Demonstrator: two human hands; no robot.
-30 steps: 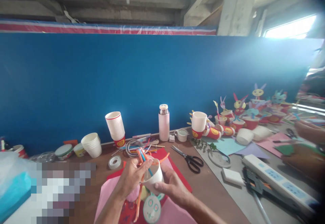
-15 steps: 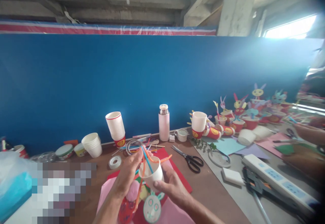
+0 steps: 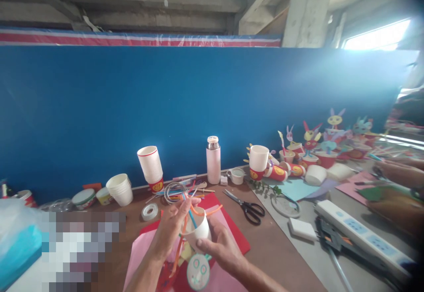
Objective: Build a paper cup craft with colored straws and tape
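Note:
A white paper cup (image 3: pixel 201 229) is gripped by my right hand (image 3: pixel 227 245), its thumb across the near side and its mouth tilted toward me. Fingers of my left hand (image 3: pixel 169 225) pinch the upper end of a blue straw (image 3: pixel 192 219), whose lower end is inside the cup. Bendy orange strips (image 3: pixel 177 256) spread from the straw's top, one hanging outside the cup and another reaching right. Below the cup lies a pale paper rabbit face (image 3: pixel 198 273) with green outlines, on pink paper (image 3: pixel 228 278) and red paper (image 3: pixel 236 230). A red cut-out beside it is partly hidden by my left arm.
Black-handled scissors (image 3: pixel 248 208) lie right of the red paper, a tape roll (image 3: pixel 149 212) to the left. Behind stand a cup stack (image 3: pixel 150 166) and a pink thermos (image 3: pixel 213 164). On the right are a power strip (image 3: pixel 357 230), a glue gun (image 3: pixel 344 250) and another person's arm (image 3: pixel 394 170).
The cup and my right hand have shifted slightly left and down. My left fingers have closed further over the straw's top. At the right, the other person's hand has moved.

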